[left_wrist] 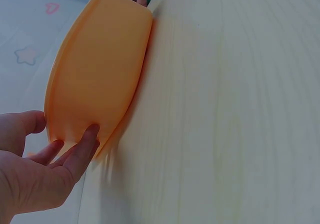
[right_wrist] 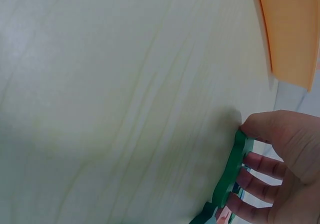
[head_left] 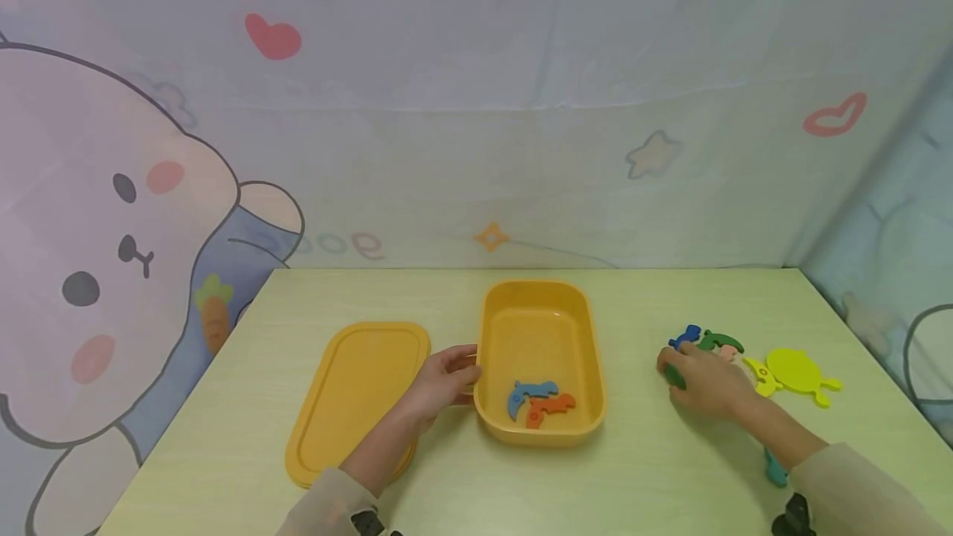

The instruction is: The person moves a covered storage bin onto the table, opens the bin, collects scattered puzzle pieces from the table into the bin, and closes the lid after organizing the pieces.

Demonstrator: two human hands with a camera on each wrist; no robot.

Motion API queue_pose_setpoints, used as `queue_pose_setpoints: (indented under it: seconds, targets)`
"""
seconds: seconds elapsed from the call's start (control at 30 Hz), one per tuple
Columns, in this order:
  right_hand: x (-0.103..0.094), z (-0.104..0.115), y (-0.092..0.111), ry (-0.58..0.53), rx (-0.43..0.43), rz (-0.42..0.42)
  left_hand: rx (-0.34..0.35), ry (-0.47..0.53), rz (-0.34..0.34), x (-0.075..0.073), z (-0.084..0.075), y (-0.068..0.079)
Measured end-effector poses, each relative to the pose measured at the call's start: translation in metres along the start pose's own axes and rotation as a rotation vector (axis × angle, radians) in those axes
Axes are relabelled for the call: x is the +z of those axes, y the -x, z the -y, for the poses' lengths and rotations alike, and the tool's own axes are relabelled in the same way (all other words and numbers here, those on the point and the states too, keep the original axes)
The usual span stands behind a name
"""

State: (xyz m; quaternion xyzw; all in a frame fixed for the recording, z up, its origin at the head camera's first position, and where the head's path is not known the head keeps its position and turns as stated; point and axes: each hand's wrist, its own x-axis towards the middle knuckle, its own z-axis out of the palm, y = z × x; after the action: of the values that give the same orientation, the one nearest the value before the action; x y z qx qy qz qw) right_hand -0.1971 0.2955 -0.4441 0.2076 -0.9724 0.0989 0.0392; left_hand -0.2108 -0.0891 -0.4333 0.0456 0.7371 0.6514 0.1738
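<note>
A yellow plastic box (head_left: 539,438) stands mid-table with a blue toy piece (head_left: 532,392) and an orange toy piece (head_left: 551,407) lying inside. My left hand (head_left: 439,385) touches its left side; in the left wrist view the fingertips rest against the outer wall (left_wrist: 100,59) and the thumb meets the rim. On the right, my right hand (head_left: 709,383) pinches a dark green, wavy-edged toy piece (right_wrist: 231,174) between thumb and fingers. Beyond that hand lie a dark blue piece (head_left: 685,336) and another green piece (head_left: 720,342). A pink piece (head_left: 728,351) is partly hidden by the hand.
A yellow lid (head_left: 350,387) lies flat left of the box, partly under the left forearm. At the right are a bright yellow turtle-shaped piece (head_left: 798,372) and a yellow crescent-like piece (head_left: 761,377). The right sleeve partly covers a teal piece (head_left: 775,470). A printed curtain (head_left: 447,106) hangs behind the table.
</note>
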Motion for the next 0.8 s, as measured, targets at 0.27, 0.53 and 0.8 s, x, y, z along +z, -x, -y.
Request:
queue_pose_setpoints:
  seconds: [0.27,0.53,0.8]
  targets:
    - [0.0025,0.0036,-0.0005,-0.003,0.017,-0.028,0.002,0.006,-0.005,0.0002,0.0009,-0.0001]
    - [0.0038,0.0036,-0.0012,0.039,-0.009,-0.044,0.006,0.007,-0.008,-0.0002,0.0038,-0.0019]
    - [0.0018,0.0036,-0.0031,0.079,-0.042,-0.059,0.011,0.011,-0.001,-0.0002,0.0029,-0.0006]
